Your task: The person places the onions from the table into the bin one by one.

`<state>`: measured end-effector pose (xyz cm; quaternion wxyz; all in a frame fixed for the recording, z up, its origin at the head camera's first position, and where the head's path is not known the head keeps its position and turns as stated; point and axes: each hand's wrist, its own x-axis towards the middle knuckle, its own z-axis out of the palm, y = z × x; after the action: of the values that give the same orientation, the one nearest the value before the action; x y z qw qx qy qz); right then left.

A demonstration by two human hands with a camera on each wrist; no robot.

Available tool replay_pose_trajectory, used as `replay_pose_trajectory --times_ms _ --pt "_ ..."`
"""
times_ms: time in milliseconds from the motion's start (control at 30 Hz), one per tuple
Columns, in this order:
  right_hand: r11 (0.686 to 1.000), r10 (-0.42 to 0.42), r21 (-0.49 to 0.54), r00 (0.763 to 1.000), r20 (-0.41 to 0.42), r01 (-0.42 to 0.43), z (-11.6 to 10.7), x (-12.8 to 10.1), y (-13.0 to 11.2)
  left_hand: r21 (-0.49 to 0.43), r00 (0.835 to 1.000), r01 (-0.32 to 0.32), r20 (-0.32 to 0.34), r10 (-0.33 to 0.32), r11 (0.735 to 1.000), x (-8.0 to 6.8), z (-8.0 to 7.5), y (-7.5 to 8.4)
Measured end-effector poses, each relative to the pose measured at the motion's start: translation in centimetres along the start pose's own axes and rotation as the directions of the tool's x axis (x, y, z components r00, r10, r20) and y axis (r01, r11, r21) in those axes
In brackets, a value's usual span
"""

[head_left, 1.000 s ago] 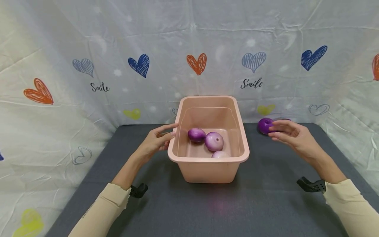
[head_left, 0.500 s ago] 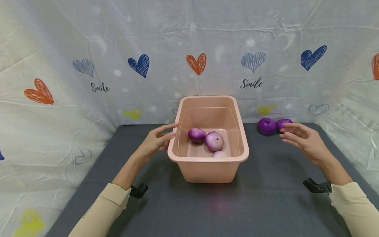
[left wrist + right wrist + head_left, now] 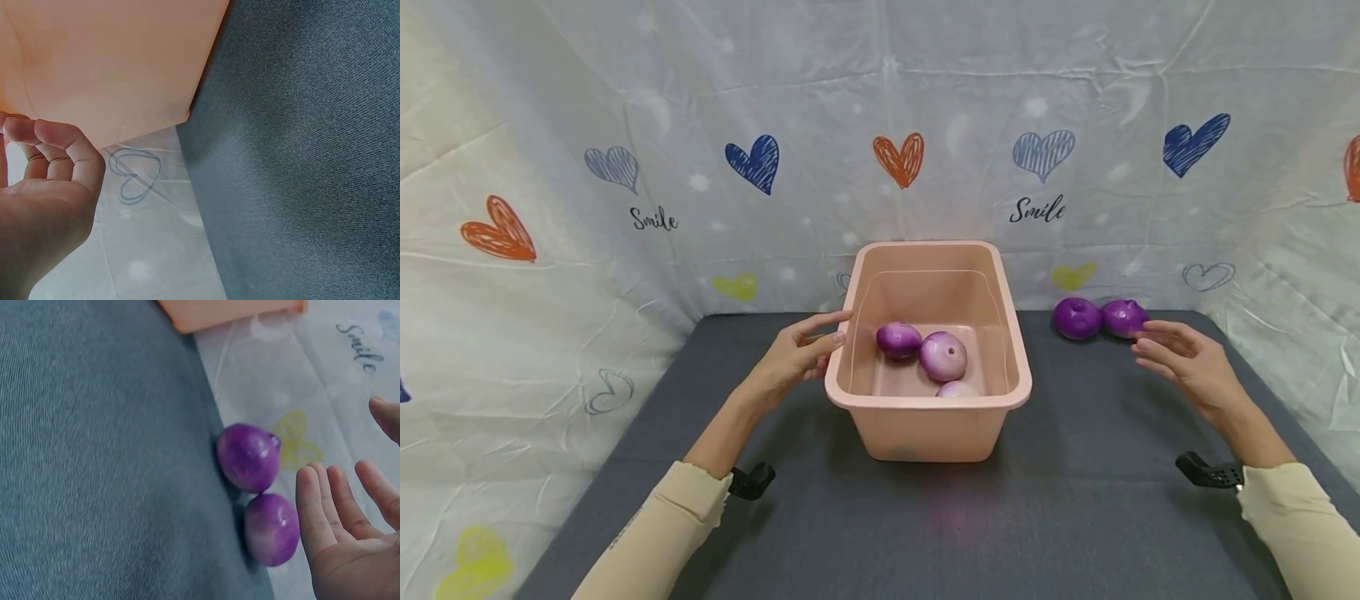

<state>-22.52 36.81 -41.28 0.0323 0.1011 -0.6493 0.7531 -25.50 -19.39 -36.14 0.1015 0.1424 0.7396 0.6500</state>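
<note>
A pink plastic bin (image 3: pixel 931 433) stands mid-table and holds three red onions: a dark purple one (image 3: pixel 898 341), a paler one (image 3: pixel 943 357) and another (image 3: pixel 957 389) partly hidden by the near rim. My left hand (image 3: pixel 790 360) rests its fingertips against the bin's left rim; the left wrist view shows its fingers loosely bent beside the bin wall. Two more red onions sit touching each other at the table's back right, a left one (image 3: pixel 1077 319) and a right one (image 3: pixel 1123 318). By the right one is my right hand (image 3: pixel 1195 367), fingers spread and holding nothing.
Dark grey cloth covers the table (image 3: pixel 1075 517). Behind it hangs a pale curtain (image 3: pixel 820 108) printed with hearts and "Smile", which also runs down both sides. The two outer onions lie close to the curtain's foot.
My right hand has moved right, away from the left outer onion and past the right one, uncovering both. The left hand and bin stay where they were.
</note>
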Motion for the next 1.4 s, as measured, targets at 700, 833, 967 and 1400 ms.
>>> replay_pose_trajectory --times_ms 700,833,967,1400 --pt "0.99 -0.013 -0.141 0.998 -0.06 0.004 -1.0 0.1 1.7 -0.041 0.999 -0.034 0.033 0.035 0.999 -0.1 0.0 -0.3" --pt "0.932 -0.02 -0.361 0.995 -0.099 -0.017 -1.4 0.5 2.1 -0.043 0.999 -0.033 0.032 0.034 0.999 -0.1 0.0 -0.3" --pt "0.813 0.003 -0.575 0.989 -0.151 -0.09 -1.8 1.1 2.4 -0.045 0.999 -0.029 0.032 0.03 0.999 -0.1 0.0 -0.3" --pt "0.749 0.007 -0.646 0.977 -0.211 -0.145 -2.8 3.1 3.5 -0.017 1.0 -0.022 0.021 0.022 1.0 -0.1 0.0 -0.3"
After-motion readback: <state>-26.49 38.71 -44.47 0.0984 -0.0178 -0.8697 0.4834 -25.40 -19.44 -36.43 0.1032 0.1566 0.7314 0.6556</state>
